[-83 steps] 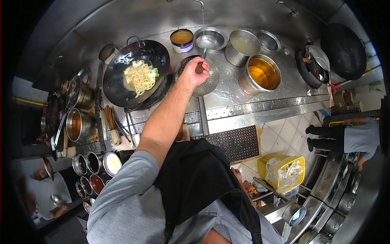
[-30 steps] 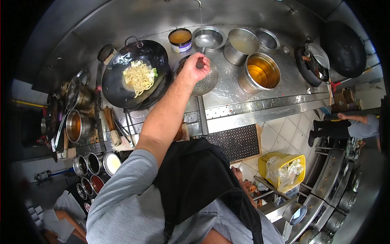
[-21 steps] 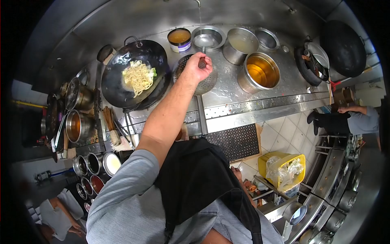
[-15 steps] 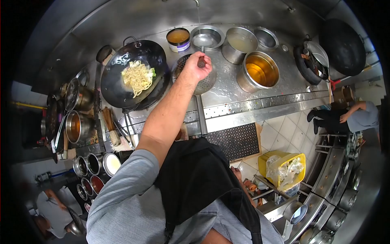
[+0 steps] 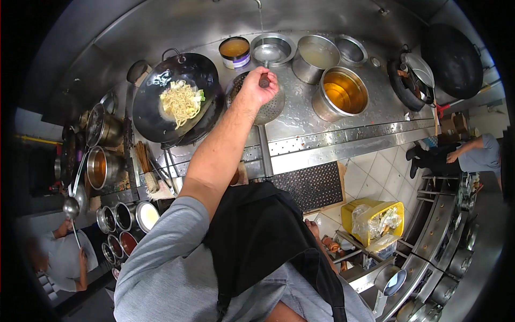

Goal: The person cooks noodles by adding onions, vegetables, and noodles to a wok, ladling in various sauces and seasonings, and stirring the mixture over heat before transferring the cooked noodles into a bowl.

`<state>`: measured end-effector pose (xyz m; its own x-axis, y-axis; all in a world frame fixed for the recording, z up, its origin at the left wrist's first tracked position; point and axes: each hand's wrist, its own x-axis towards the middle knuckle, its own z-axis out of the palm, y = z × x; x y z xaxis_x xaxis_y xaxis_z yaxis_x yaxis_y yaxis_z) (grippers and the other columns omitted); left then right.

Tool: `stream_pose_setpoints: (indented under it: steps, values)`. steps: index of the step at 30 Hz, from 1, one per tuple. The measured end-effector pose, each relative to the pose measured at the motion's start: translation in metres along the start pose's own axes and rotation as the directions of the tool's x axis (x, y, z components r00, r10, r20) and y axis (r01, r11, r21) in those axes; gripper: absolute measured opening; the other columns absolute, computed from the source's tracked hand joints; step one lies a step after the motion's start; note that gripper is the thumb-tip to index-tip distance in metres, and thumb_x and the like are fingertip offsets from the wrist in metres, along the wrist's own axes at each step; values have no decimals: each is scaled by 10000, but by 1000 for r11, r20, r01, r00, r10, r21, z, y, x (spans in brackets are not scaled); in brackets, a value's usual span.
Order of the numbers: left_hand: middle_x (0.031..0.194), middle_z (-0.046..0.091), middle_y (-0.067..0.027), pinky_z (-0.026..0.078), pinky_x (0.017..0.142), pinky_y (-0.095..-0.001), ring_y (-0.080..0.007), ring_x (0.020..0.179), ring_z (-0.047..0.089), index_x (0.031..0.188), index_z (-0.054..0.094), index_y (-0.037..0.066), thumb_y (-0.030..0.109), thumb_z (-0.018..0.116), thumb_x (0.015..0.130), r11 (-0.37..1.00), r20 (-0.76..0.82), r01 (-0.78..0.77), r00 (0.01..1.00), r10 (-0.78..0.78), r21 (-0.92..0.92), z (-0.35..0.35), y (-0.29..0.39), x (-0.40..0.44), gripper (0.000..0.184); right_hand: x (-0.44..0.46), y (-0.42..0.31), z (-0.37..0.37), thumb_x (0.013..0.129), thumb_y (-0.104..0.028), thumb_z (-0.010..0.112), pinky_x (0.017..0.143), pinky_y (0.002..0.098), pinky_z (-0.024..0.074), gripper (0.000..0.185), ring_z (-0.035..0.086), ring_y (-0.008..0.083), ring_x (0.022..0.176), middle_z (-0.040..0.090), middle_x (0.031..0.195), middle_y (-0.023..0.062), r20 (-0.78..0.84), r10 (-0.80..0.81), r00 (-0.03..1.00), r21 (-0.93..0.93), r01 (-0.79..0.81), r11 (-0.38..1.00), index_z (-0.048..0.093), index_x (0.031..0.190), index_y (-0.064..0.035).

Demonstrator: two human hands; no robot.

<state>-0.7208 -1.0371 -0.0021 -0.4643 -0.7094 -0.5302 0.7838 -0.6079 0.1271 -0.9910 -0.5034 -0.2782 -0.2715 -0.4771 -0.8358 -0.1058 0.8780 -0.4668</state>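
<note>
**Ladle (image 5: 270,52) held by its wooden end under running water**

The wooden end of the ladle is grasped by the left hand (image 5: 260,88), with the fingers closed around it. By this grip the hand is placed well back from the metal bowl, which lies within the rim of the basin (image 5: 290,43), below the tap (image 5: 259,4). The stream is thus let down toward the bowl, and any overflow is presumably caught by the basin.

The right hand (image 5: 313,228) is seen low beside the apron (image 5: 252,236), partly hidden; whether anything is grasped by it cannot be told.

Beneath the left hand, a perforated strainer (image 5: 273,107) is laid on the counter (image 5: 300,121). Its handle (image 5: 264,150) is pointed toward the body, probably so that it can be reached easily.

To the left, noodles (image 5: 182,107) with pale green pieces are gathered in the wok (image 5: 147,102), which is seated over another dark pan (image 5: 206,126), likely for support. Its loop handle is turned toward the back wall.

A labelled can (image 5: 236,63) is set just beside the basin. On the other side, a pot of cloudy liquid (image 5: 303,72) and a pot of amber liquid (image 5: 323,106) are grouped, seemingly so that both are within arm's reach.
</note>
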Motion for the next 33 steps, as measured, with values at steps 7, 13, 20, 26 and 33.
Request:
stream_pose_setpoints:
  steps: [7,13,20,26,33]
  values:
    - [741,534,-34,391,499,-257,-132,593,539,823,470,69,97,559,893,1000,18,2,1000,-2,-12,0,2,-1,117,1,1,-1,1011,-461,527,517,340,524,514,675,219,692,702,950,158,-41,40,998,76,-37,996,531,1245,-4]
    - [748,535,-39,392,501,-255,-133,595,540,819,462,71,88,560,890,1000,18,14,1000,-14,-20,-1,4,1,122,-9,-14,-4,1017,-444,519,499,327,524,485,660,205,659,696,938,151,-41,43,998,21,-42,999,534,1236,-11]
    - [738,532,-31,390,496,-254,-128,579,538,818,460,69,90,557,889,1000,12,17,1000,-17,-11,1,5,2,123,-11,-19,-6,1020,-453,509,508,328,539,493,670,212,665,700,955,160,-46,30,998,3,-30,1000,535,1233,-10]
    - [732,530,-21,385,490,-251,-123,570,539,820,459,70,90,552,885,999,12,33,999,-33,-26,1,6,4,116,-3,-14,-8,1020,-464,507,511,330,550,499,676,209,662,702,950,162,-32,46,998,17,-45,999,538,1228,-11]
    - [724,519,-11,380,484,-245,-118,564,531,822,455,78,101,548,886,999,16,38,999,-38,-13,1,7,5,115,-3,-16,-9,1018,-458,517,513,335,552,494,670,214,660,701,959,168,-33,38,999,38,-37,999,536,1230,-12]
